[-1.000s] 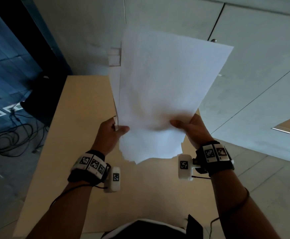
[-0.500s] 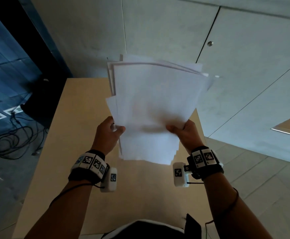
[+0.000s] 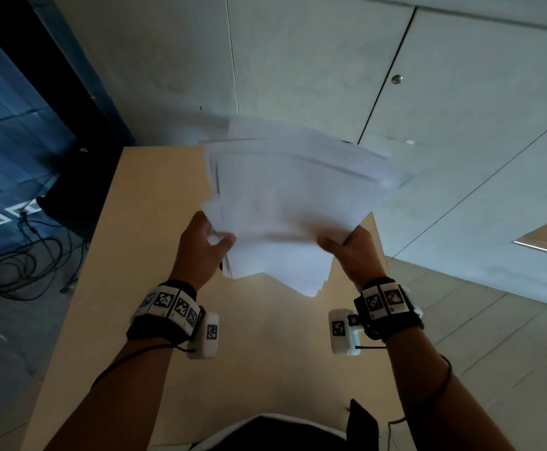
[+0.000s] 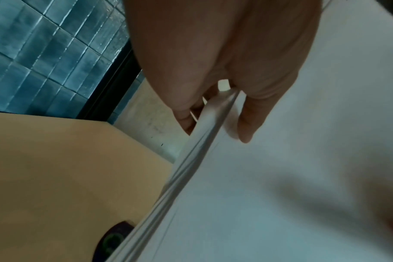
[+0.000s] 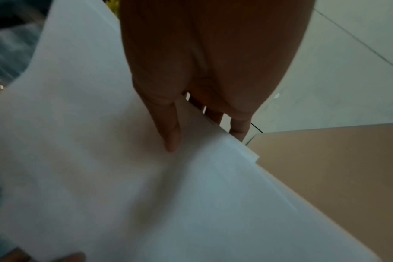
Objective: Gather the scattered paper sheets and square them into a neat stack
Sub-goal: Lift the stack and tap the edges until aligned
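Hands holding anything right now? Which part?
Both grip the paper sheets: left hand pinches the left edge, right hand the right edge, near the lower corners.

Tan table (image 3: 142, 288), grey wall panels (image 3: 298, 60), floor cables (image 3: 21, 255)

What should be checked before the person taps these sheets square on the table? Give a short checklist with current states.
1. Left hand grips the paper sheets: ok.
2. Right hand grips the opposite side: ok.
3. Sheet edges aligned: not ok, corners fan out at top and bottom.
4. Sheets off the table: ok, held in the air.
5. Table below free of stray sheets: ok where visible; behind the sheets, cannot tell.
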{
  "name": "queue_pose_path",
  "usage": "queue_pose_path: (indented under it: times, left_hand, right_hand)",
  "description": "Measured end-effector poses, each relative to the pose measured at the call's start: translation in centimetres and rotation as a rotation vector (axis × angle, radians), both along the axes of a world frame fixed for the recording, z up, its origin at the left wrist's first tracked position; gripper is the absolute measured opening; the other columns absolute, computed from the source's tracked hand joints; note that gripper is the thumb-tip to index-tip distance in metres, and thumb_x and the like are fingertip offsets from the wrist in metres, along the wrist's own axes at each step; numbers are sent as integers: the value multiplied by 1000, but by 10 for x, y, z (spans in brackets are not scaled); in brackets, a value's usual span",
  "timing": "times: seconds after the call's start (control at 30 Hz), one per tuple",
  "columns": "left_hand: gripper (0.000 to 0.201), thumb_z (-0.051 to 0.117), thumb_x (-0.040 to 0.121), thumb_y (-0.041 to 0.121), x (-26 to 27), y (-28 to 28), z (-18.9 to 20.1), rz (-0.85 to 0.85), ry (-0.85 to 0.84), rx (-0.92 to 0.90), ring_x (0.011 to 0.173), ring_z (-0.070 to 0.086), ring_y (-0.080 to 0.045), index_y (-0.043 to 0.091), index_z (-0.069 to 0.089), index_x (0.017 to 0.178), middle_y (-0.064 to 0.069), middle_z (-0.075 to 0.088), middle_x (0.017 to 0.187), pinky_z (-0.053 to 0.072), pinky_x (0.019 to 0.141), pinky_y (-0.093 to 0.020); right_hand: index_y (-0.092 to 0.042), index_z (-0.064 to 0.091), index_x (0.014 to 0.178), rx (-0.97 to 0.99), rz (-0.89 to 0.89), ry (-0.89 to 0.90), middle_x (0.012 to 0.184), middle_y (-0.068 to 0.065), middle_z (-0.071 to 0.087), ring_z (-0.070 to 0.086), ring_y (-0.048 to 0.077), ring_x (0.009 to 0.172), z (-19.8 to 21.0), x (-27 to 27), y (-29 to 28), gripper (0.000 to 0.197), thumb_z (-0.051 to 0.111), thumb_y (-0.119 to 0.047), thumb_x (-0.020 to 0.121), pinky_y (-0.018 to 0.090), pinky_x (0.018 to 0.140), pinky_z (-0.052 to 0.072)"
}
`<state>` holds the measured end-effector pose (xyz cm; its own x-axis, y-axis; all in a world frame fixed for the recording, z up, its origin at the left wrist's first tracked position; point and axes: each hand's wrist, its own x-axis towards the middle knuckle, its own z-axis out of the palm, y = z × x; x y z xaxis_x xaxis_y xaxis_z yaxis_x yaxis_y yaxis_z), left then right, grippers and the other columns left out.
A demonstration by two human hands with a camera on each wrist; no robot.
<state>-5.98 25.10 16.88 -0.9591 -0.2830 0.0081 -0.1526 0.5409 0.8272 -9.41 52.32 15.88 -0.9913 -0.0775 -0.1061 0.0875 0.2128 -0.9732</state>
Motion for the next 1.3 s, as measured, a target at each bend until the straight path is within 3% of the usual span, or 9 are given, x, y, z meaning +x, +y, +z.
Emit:
queue_pose_path:
  times: [0.17, 0.3, 0.37, 0.47, 0.6, 0.73, 0.87, 1.1, 1.3]
  left_hand:
    - [44, 69, 81, 13, -2, 1, -8, 30, 30, 44, 73, 49, -9, 18, 46, 119, 3, 57, 92, 42, 74, -21]
    - [78, 74, 77, 9, -1, -2, -2, 27, 119, 225, 90, 57, -16, 52, 35, 129, -5, 55, 109, 49, 85, -29]
    - [89, 75, 75, 3, 2, -5, -5, 50, 116, 379, 99, 61, -19, 56, 30, 131, -5, 53, 118, 52, 86, -32]
    - [88, 72, 76, -2, 7, -6, -19, 86, -20, 446, 92, 63, -18, 45, 29, 138, -4, 58, 106, 54, 85, -35]
    - [48, 65, 82, 0, 9, -5, -34, 135, -107, 347, 88, 66, -17, 20, 56, 125, 8, 67, 88, 52, 85, -30]
    - [32, 65, 82, -2, 8, -3, -23, 150, -11, 357, 85, 67, -4, 8, 65, 113, -1, 71, 97, 54, 85, -27]
    - [25, 64, 82, -5, 7, -4, -3, 154, 140, 406, 72, 63, 12, 10, 64, 102, 9, 68, 89, 50, 71, -9]
    - [68, 67, 78, -10, 7, -10, -12, -127, -23, 468, 110, 62, -5, 28, 47, 130, 8, 63, 122, 54, 88, -19]
    - [26, 74, 77, 4, 10, 4, -27, 38, -117, 295, 77, 64, -6, 16, 64, 98, 12, 66, 86, 47, 57, -4]
  right_hand:
    - [-27, 68, 92, 43, -10, -34, 98, 8, 73, 69, 26, 96, -14, 1, -3, 22, 71, -7, 83, 41, 89, 55]
    - [-31, 68, 87, -1, -43, -27, 97, 5, 73, 70, 24, 95, -14, 0, -1, 22, 70, -9, 84, 34, 86, 54]
    - [-31, 69, 87, 20, -40, -22, 97, 5, 74, 70, 24, 94, -16, 1, 2, 20, 71, -12, 84, 34, 86, 54]
    - [-27, 69, 96, 93, -16, -43, 97, 4, 73, 69, 24, 95, -27, 1, 5, 18, 70, -13, 84, 37, 85, 54]
    - [-13, 68, 106, 183, 22, -84, 101, 9, 73, 69, 28, 96, -37, 3, 9, 22, 68, -14, 84, 45, 87, 56]
    - [-31, 68, 89, 103, -17, -59, 96, 2, 73, 69, 25, 96, -30, 10, 7, 22, 67, -9, 86, 41, 88, 55]
    - [-33, 70, 83, 0, -50, 9, 92, -3, 74, 71, 23, 94, -14, 11, 4, 22, 68, -11, 85, 38, 87, 55]
    - [-42, 72, 83, -3, -13, 9, 93, -3, 75, 71, 24, 95, -10, 11, 1, 28, 68, -14, 85, 46, 91, 55]
    - [-38, 70, 88, 28, -26, -35, 98, -1, 74, 70, 24, 99, -19, 14, 8, 21, 69, -17, 85, 51, 93, 54]
